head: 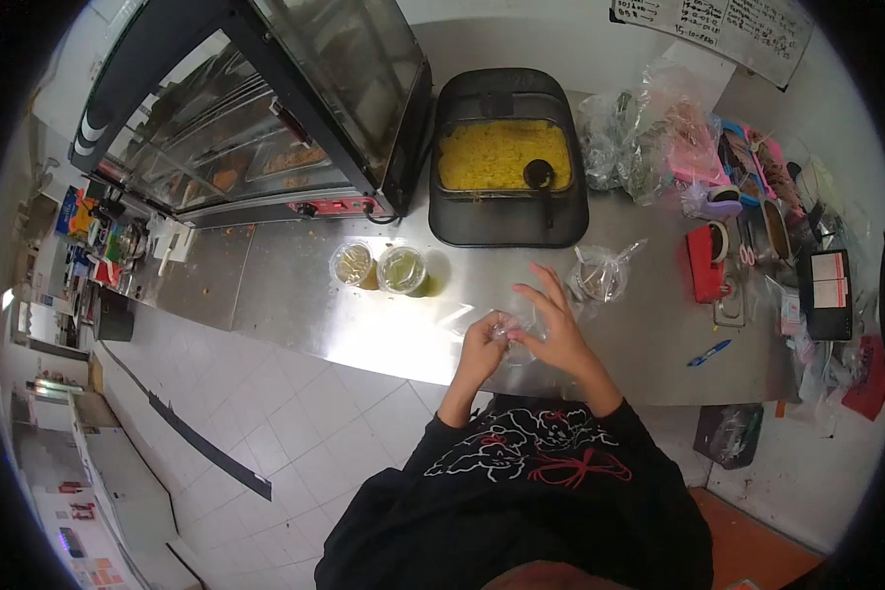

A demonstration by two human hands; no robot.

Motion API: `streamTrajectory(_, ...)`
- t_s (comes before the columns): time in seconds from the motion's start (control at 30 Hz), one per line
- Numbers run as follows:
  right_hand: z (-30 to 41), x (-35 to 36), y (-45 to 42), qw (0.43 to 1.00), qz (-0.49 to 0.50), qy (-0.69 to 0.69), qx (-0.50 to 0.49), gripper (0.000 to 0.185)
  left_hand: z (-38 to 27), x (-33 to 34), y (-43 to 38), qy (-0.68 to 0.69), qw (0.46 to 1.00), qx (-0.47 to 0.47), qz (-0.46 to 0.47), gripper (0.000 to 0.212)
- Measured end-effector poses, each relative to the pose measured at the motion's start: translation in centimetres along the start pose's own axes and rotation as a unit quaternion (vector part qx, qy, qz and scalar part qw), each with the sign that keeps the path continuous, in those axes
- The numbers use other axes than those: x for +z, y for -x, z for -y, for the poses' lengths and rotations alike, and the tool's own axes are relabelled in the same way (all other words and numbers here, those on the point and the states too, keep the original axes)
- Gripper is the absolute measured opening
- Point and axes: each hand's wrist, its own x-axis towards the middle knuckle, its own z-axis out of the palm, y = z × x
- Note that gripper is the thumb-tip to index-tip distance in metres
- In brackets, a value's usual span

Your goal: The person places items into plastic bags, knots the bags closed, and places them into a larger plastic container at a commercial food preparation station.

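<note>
My left hand point(483, 345) pinches a clear plastic bag point(520, 352) at the front edge of the steel counter. Beside it my right hand point(563, 335) has its fingers spread, its thumb against the plastic near my left fingertips. Beyond my right hand sits a knotted clear bag point(599, 273) with something brownish inside. To the left stand two lidded plastic cups, one with pale yellow contents point(354, 265) and one with greenish contents point(403, 270). What the bag in my hands contains, if anything, is too unclear to tell.
A glass food warmer point(243, 147) stands back left. Beside it a black electric pan point(509, 228) holds yellow food point(487, 158) and a black ladle point(538, 175). Toward the right are a red tape dispenser point(702, 265), scissors point(746, 247), a blue pen point(709, 353) and plastic bags point(645, 140).
</note>
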Motion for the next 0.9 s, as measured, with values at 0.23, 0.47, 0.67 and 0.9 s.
streamTrajectory(0.23, -4.8, -0.6, 0.1, 0.987, 0.002, -0.103, 0.123, 0.03, -1.2, 1.3, 0.6, 0.122, 0.992, -0.036, -0.027, 0.016)
streamTrajectory(0.47, -3.4, 0.1, -0.5, 0.979, -0.181, 0.058, -0.069, 0.023, -0.8, 1.3, 1.1, -0.243, 0.921, 0.188, -0.24, 0.025)
streamTrajectory(0.67, 0.3, 1.0, -1.0, 0.986, -0.088, -0.141, -0.021, 0.024, 0.3, 0.9, 1.2, -0.119, 0.95, 0.165, -0.236, 0.016)
streamTrajectory(0.9, -2.9, 2.2, -1.3, 0.992, -0.076, -0.101, 0.03, 0.026, -0.6, 1.5, 2.8, -0.164, 0.963, 0.162, -0.136, 0.037)
